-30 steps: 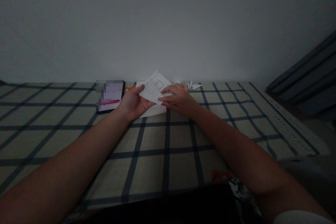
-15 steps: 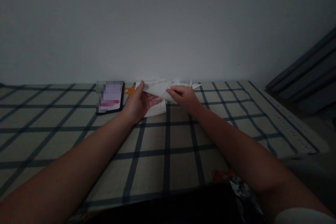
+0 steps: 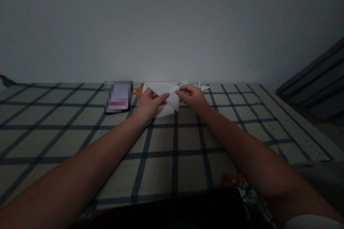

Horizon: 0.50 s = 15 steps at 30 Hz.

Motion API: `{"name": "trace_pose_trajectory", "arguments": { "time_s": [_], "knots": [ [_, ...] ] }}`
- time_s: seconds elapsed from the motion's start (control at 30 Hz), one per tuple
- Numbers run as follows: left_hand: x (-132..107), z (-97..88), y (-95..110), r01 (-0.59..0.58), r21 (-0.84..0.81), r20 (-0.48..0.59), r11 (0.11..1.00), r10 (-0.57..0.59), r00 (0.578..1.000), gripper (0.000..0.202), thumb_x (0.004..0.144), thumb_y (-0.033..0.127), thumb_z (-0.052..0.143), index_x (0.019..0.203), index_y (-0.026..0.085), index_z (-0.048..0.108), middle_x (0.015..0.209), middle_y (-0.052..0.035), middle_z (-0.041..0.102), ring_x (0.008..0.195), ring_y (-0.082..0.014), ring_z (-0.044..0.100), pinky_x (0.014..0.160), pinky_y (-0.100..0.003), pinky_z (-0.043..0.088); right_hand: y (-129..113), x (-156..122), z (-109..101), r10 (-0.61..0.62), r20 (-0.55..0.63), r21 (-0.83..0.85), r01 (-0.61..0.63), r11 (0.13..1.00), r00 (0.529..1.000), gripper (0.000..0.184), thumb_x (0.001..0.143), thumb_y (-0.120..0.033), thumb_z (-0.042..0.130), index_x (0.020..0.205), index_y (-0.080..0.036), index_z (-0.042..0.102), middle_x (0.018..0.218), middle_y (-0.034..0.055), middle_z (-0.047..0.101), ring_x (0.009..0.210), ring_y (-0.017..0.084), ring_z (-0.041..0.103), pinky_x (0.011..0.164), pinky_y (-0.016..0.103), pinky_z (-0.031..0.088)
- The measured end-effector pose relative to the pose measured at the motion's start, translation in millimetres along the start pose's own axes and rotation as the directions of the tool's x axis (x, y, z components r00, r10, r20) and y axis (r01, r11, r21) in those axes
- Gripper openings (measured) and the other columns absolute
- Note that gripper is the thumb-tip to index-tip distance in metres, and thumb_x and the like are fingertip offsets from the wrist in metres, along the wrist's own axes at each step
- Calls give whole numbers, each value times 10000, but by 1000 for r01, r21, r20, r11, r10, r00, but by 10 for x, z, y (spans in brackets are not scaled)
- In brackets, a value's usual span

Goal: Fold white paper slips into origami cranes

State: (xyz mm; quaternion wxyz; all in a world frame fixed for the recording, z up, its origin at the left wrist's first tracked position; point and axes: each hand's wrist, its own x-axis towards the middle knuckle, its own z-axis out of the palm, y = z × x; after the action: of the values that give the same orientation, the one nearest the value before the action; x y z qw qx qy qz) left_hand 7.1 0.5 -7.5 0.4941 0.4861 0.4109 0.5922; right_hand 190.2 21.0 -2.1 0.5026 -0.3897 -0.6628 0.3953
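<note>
Between my hands is a folded sheet of white paper (image 3: 172,102), with a pointed corner hanging down in the middle. My left hand (image 3: 150,103) grips it from the left, thumb stretched along its surface and fingers curled. On the right, the thumb and forefinger of my right hand (image 3: 190,94) pinch its edge. Beneath and behind lies more white paper (image 3: 165,113); a part near my left wrist bears faint printed marks. A folded white paper piece with a pointed tip (image 3: 205,88) rests just past my right hand.
A phone (image 3: 118,96) with a lit, partly blurred screen lies left of my hands. The checked cloth (image 3: 161,171) covers the table up to the wall (image 3: 172,25). A dark curtain (image 3: 319,82) hangs at the right.
My left hand has turned from spread fingers to a thumb-on-top grip. The held paper has swung round, its corner now pointing down. The view has shifted slightly left.
</note>
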Motion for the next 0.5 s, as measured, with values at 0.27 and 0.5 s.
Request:
{"name": "trace_pose_trajectory", "arguments": {
  "time_s": [0.27, 0.5],
  "knots": [
    [-18, 7, -3, 35, -27, 43, 999, -34, 999, 397, 683, 268, 850, 1018, 159, 669, 994, -81, 761, 792, -173, 692, 684, -268, 532, 60, 33, 4, 61, -20, 15, -61, 998, 998, 340, 795, -428, 699, 1007, -195, 569, 658, -45, 576, 570, 116, 548, 556, 260, 481],
    [-16, 1, 9, 76, -15, 9, 997, -76, 997, 385, 650, 278, 869, 961, 165, 670, 948, -71, 746, 767, -169, 673, 661, -271, 524, -41, -33, -16, -49, 86, -188, 65, 980, 995, 318, 879, -482, 607, 762, -186, 604, 686, -10, 582, 634, 130, 542, 631, 286, 443]
  ]
}}
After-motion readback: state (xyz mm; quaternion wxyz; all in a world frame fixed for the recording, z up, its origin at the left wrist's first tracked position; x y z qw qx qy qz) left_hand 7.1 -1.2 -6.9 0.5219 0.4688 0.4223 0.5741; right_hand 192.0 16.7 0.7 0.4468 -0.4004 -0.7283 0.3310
